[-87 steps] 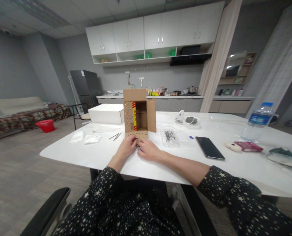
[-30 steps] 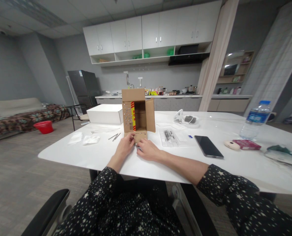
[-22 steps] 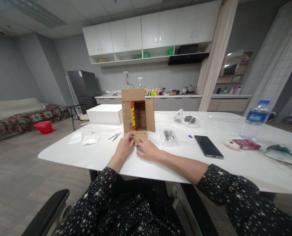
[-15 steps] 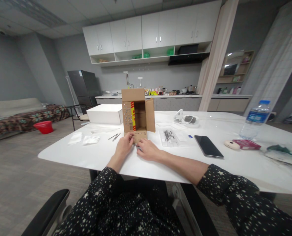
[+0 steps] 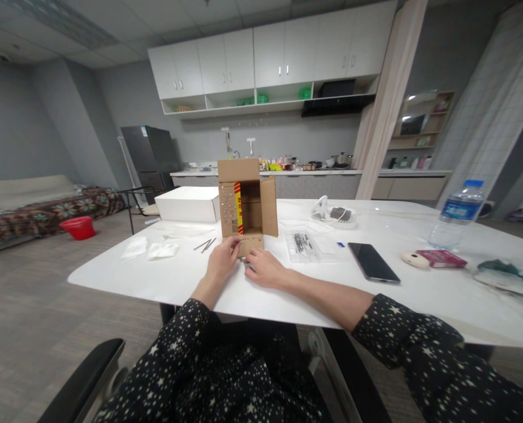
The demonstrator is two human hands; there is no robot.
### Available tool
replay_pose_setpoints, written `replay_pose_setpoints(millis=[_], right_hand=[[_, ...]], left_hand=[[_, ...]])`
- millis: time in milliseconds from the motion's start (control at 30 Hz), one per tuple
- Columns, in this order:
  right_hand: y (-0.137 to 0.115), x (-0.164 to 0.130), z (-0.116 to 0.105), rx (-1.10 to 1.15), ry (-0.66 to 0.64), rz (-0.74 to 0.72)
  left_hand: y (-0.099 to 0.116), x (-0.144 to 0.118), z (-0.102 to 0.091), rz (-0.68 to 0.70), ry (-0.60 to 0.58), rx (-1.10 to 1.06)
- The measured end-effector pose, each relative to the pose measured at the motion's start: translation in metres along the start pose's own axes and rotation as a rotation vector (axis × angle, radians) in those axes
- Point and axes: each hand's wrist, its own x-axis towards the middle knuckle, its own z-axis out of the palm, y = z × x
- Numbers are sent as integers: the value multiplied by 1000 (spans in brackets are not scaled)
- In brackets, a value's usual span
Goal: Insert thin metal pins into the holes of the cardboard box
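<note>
Staying put: left hand (image 5: 221, 263) and right hand (image 5: 264, 268) pinching cardboard box (image 5: 246, 200) flap at 6 o'clock; contents unclear.

A brown cardboard box (image 5: 246, 200) stands open toward the person on the white worktop (image 5: 164, 276), its studded front flap folded down flat.

The fingertips of the left hand (image 5: 221, 264) and right hand (image 5: 264, 269) meet at the near flap of the cardboard box (image 5: 246, 202), and whatever small thing sits between them is too tiny to make out. The contents of the clear tray (image 5: 304, 245) are only dark slivers. The green bundle (image 5: 508, 275) is blurred and cut off by the right edge. Both sleeves run out of the bottom of the view.
</note>
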Motion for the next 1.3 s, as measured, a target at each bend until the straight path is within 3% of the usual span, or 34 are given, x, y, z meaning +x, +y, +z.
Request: replay_pose_setpoints(millis=[367, 900, 1300], right_hand=[[1, 0, 1, -5, 9, -15], [1, 1, -1, 16, -12, -8], [0, 0, -1, 25, -7, 0]], left_hand=[[2, 1, 0, 42, -15, 31], [2, -1, 2, -26, -116, 101], [4, -2, 1, 4, -93, 64]])
